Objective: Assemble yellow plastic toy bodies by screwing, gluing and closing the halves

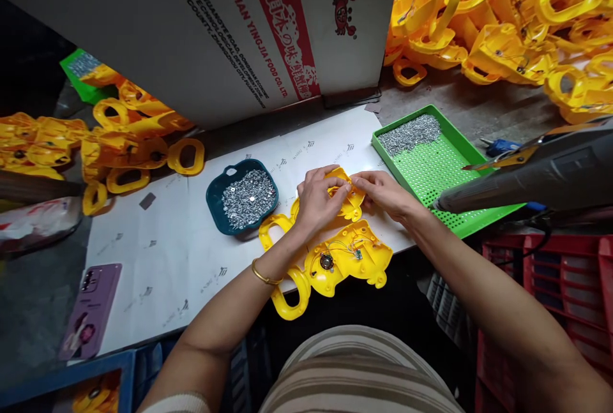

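Both hands are at a yellow plastic shell [353, 203] on the white sheet. My left hand [320, 199] lies over its left part, with thumb and fingers closed on it. From the right, my right hand [383, 193] pinches at the shell's edge; whether a small part sits between the fingertips is too small to tell. Nearer my body rests a second yellow shell [342, 256], hollow side up, with a round black part, thin wires and a small green board. A dark teal tray [213, 199] of small silver screws stands left of my left hand.
A green perforated tray [443, 167] with silver pieces stands at the right, a grey power tool [527, 167] reaching over it. A large carton [268, 30] blocks the back. Yellow shells [507, 49] are piled back right and at left. A purple phone [93, 307] lies front left.
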